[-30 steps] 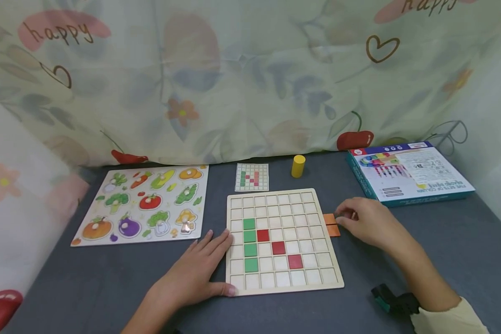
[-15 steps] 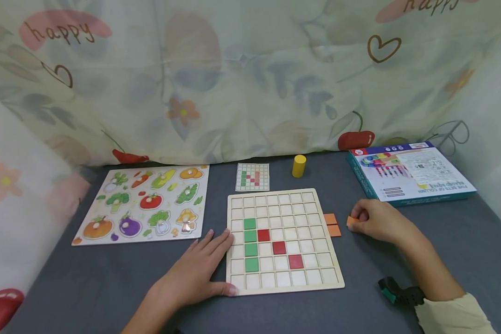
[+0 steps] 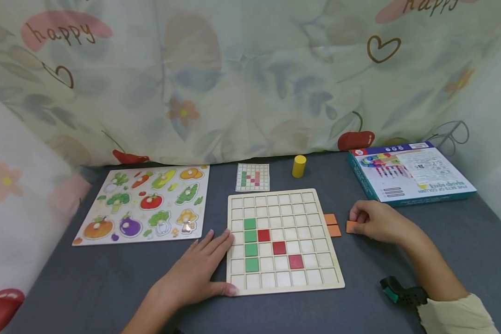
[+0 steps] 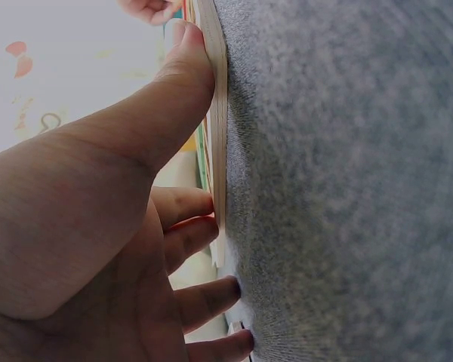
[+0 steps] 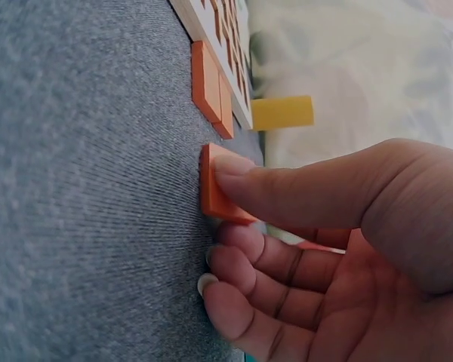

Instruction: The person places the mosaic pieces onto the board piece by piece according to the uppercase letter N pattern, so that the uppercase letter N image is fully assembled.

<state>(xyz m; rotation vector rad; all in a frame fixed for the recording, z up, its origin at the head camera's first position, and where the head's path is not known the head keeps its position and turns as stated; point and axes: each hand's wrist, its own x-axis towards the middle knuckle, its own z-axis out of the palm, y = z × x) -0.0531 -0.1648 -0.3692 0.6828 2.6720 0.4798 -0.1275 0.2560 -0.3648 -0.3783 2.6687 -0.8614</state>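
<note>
My right hand (image 3: pixel 379 223) pinches an orange square tile (image 3: pixel 350 227) at the table surface. In the right wrist view the thumb lies on top of this tile (image 5: pixel 220 194), with the other fingers curled beside and below it. Two orange tiles (image 3: pixel 330 219) lie against the right edge of a wooden grid board (image 3: pixel 298 279). That board bears a column of green squares (image 3: pixel 250 250) and a diagonal of red squares (image 3: pixel 279 248). My left hand (image 3: pixel 192 273) rests along the board's left edge, thumb on the near corner, fingers extended.
Behind the board lie a small pattern card (image 3: pixel 252 177) and an upright yellow cylinder (image 3: pixel 298 166). A vegetable puzzle board (image 3: pixel 125 234) is at the left. A flat game box (image 3: pixel 409 172) sits at the back right. A patterned curtain (image 3: pixel 242 83) hangs behind the table.
My right hand has shifted right from the board's edge with an orange tile, leaving two orange tiles there. It has since turned the tile flatter and lowered slightly. My left hand has stayed put.
</note>
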